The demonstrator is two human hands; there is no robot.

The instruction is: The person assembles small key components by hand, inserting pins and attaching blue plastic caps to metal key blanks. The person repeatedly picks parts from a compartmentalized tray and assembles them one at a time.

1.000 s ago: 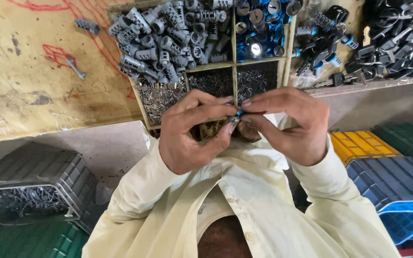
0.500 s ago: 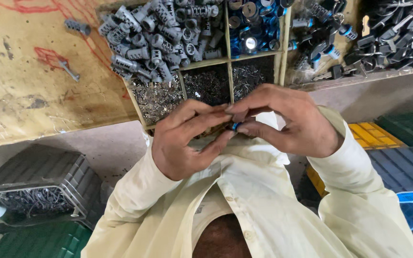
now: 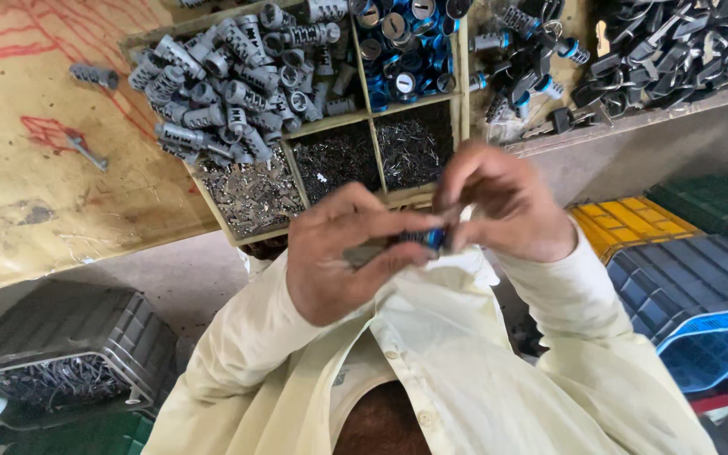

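Both hands meet in front of the chest: the left hand (image 3: pixel 343 257) pinches a small grey cylinder with a blue cap (image 3: pixel 410 243), and the right hand (image 3: pixel 503 206) closes on its blue end. A firm, aligned grip suits this fitting. The compartment tray (image 3: pixel 330 126) lies at twelve o'clock.

Divided tray (image 3: pixel 465 93) on tabletop (image 3: pixel 35 202): cylinder parts (image 3: pixel 238 76) in far left compartment, caps (image 3: pixel 402 42) to their right, small metal pieces (image 3: pixel 254 194) in near compartments. Loose clips (image 3: pixel 676 42) right of tray. Crates (image 3: pixel 693 286) below tabletop, right; basket (image 3: pixel 61 337) below, left.
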